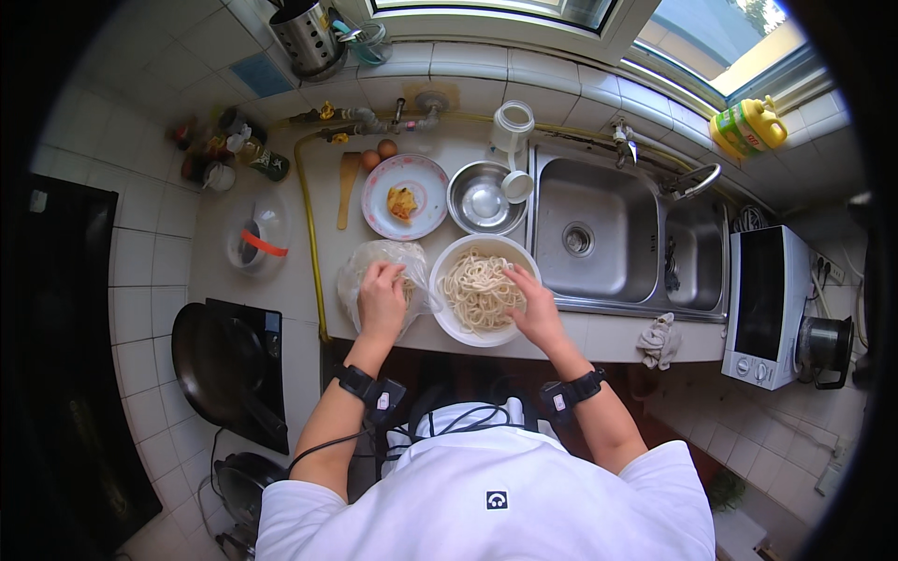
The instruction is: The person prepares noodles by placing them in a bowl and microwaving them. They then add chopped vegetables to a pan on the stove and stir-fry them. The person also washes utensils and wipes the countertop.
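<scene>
A clear plastic bag with noodles inside lies at the counter's front. My left hand is on it with curled fingers; what the fingertips grip is hidden. Directly to its right stands a white bowl, heaped with pale noodles. Over the bowl's right side is my right hand, its thumb and fingers spread at the edge of the noodles. The bag's edge meets the bowl's left rim.
Behind stand a plate with a piece of food, a steel bowl, a wooden spatula and two eggs. A double sink and microwave are right. Left are a yellow hose and frying pan.
</scene>
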Action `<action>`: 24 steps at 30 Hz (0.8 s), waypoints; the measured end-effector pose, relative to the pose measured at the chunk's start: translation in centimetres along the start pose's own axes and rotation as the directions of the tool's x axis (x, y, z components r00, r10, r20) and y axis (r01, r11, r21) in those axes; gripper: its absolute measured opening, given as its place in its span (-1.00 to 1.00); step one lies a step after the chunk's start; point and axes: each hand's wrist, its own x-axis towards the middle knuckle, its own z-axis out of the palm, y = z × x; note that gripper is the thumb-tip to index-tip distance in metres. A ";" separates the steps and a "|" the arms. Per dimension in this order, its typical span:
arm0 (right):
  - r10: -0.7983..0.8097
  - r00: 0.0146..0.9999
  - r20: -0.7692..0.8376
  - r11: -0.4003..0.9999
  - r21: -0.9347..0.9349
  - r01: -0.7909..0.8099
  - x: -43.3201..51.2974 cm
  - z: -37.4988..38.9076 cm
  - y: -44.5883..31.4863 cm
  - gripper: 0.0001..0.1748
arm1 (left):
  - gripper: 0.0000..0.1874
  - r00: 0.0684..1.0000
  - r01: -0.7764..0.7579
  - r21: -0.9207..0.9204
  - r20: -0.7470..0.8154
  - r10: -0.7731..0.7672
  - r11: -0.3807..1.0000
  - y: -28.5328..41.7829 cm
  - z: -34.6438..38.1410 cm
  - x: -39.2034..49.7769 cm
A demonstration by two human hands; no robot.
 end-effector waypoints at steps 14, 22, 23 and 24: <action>0.211 0.977 -0.001 0.977 -0.017 -0.211 -0.5 0.3 0.3 -0.63 | -0.85 0.949 0.151 0.367 0.207 -0.239 0.918 -5.6 -1.3 -0.4; 0.081 0.993 0.082 0.995 0.054 -0.085 0.8 1.5 -2.4 -0.59 | -0.77 0.932 0.044 0.247 0.339 -0.129 0.968 -7.1 -4.2 -1.6; 0.006 0.996 0.088 0.998 0.064 -0.011 1.3 2.3 -3.3 -0.58 | -0.77 0.959 0.027 0.242 0.266 -0.093 0.970 -6.8 -4.5 -1.9; -0.067 0.994 0.086 0.995 0.085 0.059 1.7 3.2 -4.2 -0.57 | -0.77 0.979 0.007 0.233 0.195 -0.054 0.972 -6.6 -4.9 -2.2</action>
